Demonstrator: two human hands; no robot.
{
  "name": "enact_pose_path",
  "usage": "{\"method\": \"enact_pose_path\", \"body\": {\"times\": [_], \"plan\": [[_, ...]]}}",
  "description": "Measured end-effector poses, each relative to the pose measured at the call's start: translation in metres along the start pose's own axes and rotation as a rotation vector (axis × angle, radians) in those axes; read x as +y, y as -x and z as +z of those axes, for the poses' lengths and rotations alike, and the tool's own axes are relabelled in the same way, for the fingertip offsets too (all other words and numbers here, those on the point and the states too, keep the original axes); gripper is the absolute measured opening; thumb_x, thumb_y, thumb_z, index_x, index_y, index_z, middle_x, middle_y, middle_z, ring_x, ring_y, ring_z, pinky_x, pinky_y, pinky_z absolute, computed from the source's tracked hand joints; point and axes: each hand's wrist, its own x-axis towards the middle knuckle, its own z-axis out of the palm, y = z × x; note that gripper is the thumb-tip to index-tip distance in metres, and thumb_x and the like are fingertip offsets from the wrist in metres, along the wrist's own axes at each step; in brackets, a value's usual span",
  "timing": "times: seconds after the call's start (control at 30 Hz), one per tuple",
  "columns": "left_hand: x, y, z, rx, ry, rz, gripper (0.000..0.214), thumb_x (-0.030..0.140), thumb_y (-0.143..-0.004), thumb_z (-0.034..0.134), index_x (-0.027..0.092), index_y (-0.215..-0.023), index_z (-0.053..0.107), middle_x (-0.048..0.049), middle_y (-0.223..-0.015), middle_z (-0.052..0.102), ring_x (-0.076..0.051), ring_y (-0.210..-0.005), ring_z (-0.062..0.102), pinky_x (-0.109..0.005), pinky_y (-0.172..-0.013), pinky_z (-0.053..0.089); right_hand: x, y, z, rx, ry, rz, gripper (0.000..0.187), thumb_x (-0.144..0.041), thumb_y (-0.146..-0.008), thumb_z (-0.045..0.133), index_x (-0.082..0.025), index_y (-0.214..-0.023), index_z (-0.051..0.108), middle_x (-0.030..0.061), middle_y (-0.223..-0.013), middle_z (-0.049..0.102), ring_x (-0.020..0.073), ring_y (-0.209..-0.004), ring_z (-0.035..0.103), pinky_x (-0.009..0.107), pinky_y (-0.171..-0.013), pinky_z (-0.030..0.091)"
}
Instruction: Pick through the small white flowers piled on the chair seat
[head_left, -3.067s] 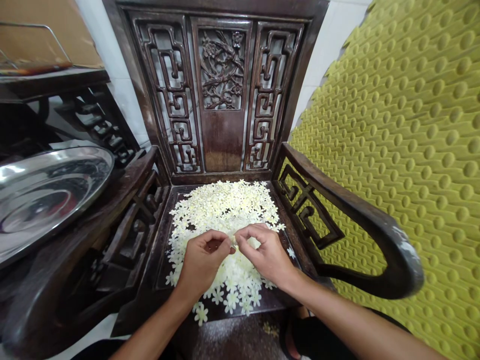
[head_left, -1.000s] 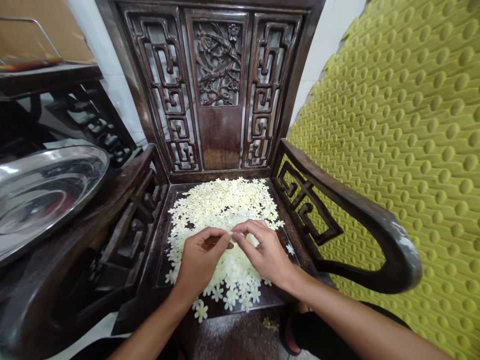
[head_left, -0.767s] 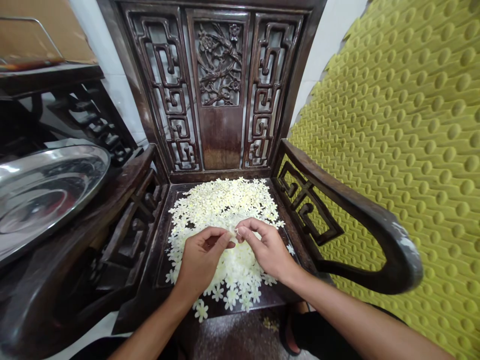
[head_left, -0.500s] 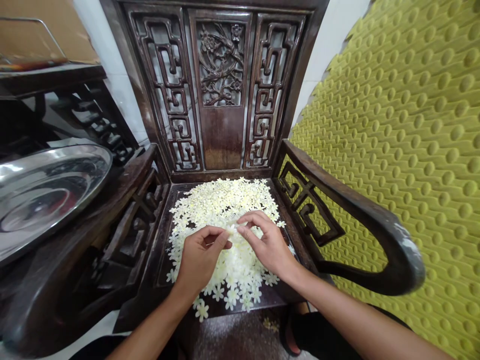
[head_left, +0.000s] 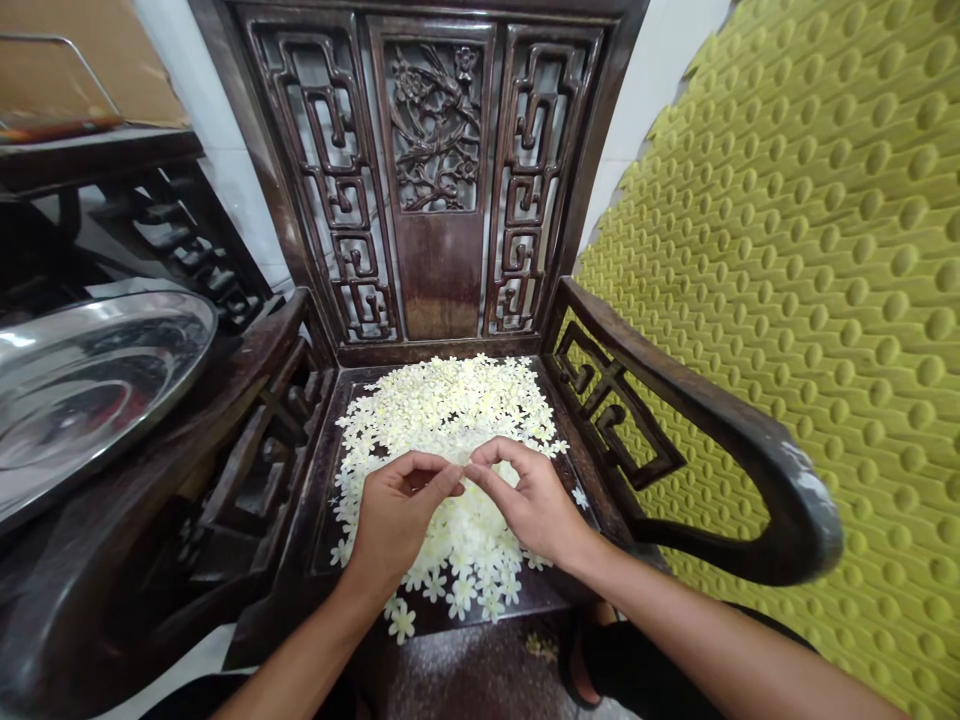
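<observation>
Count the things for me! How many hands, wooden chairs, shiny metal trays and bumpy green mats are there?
Hands, left hand and right hand: 2
Carved wooden armchair: 1
Shiny metal tray: 1
Bumpy yellow-green mat: 1
Total: 5

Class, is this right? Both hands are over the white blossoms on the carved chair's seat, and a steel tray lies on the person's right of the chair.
Not quite: the steel tray lies on the person's left of the chair, as the head view shows. The left hand and right hand are over the white blossoms on its seat, as stated.
</observation>
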Motion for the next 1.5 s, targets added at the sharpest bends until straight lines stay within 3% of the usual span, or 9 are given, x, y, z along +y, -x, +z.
{"method": "enact_pose_path", "body": {"times": [0.4, 0.5, 0.6, 0.73, 0.9, 1.07, 1.2, 1.3, 1.5], "plan": [[-0.003, -0.002, -0.005, 0.067, 0.003, -0.013, 0.015, 0.029, -0.077, 0.077, 0.015, -0.079, 0.073, -0.0007, -0.066, 0.071, -0.014, -0.065, 0.066, -0.026, -0.067, 0.055, 0.007, -0.009, -0.005, -0.067, -0.272, 0.084, 0.03, -0.035, -0.097, 0.053, -0.018, -0.074, 0.059, -0.0004, -0.071, 0.056, 0.015, -0.072, 0.053, 0.027, -0.072, 0.042], [-0.005, -0.003, -0.006, 0.058, -0.014, -0.002, 0.016, 0.029, -0.077, 0.077, 0.014, -0.078, 0.071, -0.0006, -0.065, 0.07, -0.013, -0.064, 0.065, -0.025, -0.066, 0.054, 0.013, -0.01, -0.004, -0.039, -0.141, 0.099, 0.033, -0.035, -0.099, 0.049, -0.018, -0.071, 0.056, -0.0011, -0.069, 0.053, 0.0146, -0.069, 0.051, 0.027, -0.068, 0.041], [-0.009, -0.006, -0.007, 0.079, 0.023, -0.022, 0.019, 0.03, -0.075, 0.078, 0.014, -0.079, 0.069, -0.0004, -0.069, 0.068, -0.014, -0.065, 0.064, -0.028, -0.068, 0.054, 0.029, -0.011, -0.004, -0.028, 0.129, 0.09, 0.017, -0.031, -0.095, 0.055, -0.02, -0.084, 0.061, 0.0005, -0.079, 0.059, 0.0156, -0.074, 0.054, 0.026, -0.066, 0.041], [-0.017, -0.016, -0.009, 0.157, 0.038, -0.06, 0.033, 0.036, -0.077, 0.076, 0.018, -0.103, 0.066, -0.0049, -0.099, 0.07, -0.019, -0.084, 0.069, -0.034, -0.079, 0.055, 0.058, -0.023, -0.01, -0.115, 0.431, 0.106, 0.014, -0.029, -0.092, 0.058, -0.02, -0.102, 0.063, 0.004, -0.095, 0.064, 0.016, -0.078, 0.059, 0.026, -0.068, 0.046], [-0.02, -0.032, -0.017, 0.073, -0.261, -0.041, 0.032, 0.04, -0.084, 0.064, 0.015, -0.103, 0.067, -0.0098, -0.097, 0.072, -0.023, -0.092, 0.068, -0.034, -0.081, 0.052, 0.089, -0.058, -0.019, -0.145, 0.556, 0.144, 0.012, -0.02, -0.091, 0.058, -0.017, -0.097, 0.068, 0.0074, -0.101, 0.066, 0.0181, -0.087, 0.062, 0.028, -0.077, 0.048], [-0.019, -0.044, -0.03, -0.093, -0.494, 0.059, 0.011, 0.029, -0.079, 0.067, 0.018, -0.08, 0.069, -0.0071, -0.09, 0.071, -0.026, -0.092, 0.065, -0.038, -0.087, 0.048, 0.115, -0.092, -0.001, -0.225, 0.681, 0.201, 0.013, -0.02, -0.091, 0.065, -0.016, -0.103, 0.07, 0.0101, -0.108, 0.067, 0.0223, -0.1, 0.063, 0.035, -0.089, 0.05], [-0.017, -0.04, -0.038, -0.157, -1.027, 0.348, 0.01, 0.02, -0.085, 0.059, 0.02, -0.089, 0.068, -0.0093, -0.097, 0.068, -0.03, -0.098, 0.062, -0.043, -0.091, 0.044, 0.13, -0.104, 0.02, -0.238, 0.709, 0.259, 0.03, -0.032, -0.097, 0.059, -0.017, -0.124, 0.059, 0.0096, -0.125, 0.06, 0.0224, -0.104, 0.064, 0.043, -0.088, 0.055], [-0.014, -0.036, -0.04, -0.184, -1.194, 0.421, 0.011, 0.021, -0.089, 0.055, 0.019, -0.092, 0.065, -0.0102, -0.095, 0.068, -0.029, -0.095, 0.063, -0.041, -0.086, 0.046, 0.132, -0.107, 0.026, -0.199, 0.658, 0.282, 0.032, -0.032, -0.097, 0.059, -0.017, -0.126, 0.057, 0.0096, -0.126, 0.06, 0.0227, -0.104, 0.064, 0.043, -0.088, 0.056], [-0.011, -0.036, -0.038, -0.141, -1.153, 0.434, 0.016, 0.024, -0.091, 0.053, 0.018, -0.096, 0.067, -0.0107, -0.097, 0.07, -0.029, -0.095, 0.066, -0.041, -0.084, 0.049, 0.112, -0.104, 0.011, -0.042, 0.369, 0.272, 0.019, -0.028, -0.094, 0.057, -0.015, -0.087, 0.069, 0.0085, -0.098, 0.07, 0.0215, -0.094, 0.064, 0.036, -0.083, 0.05]]}}
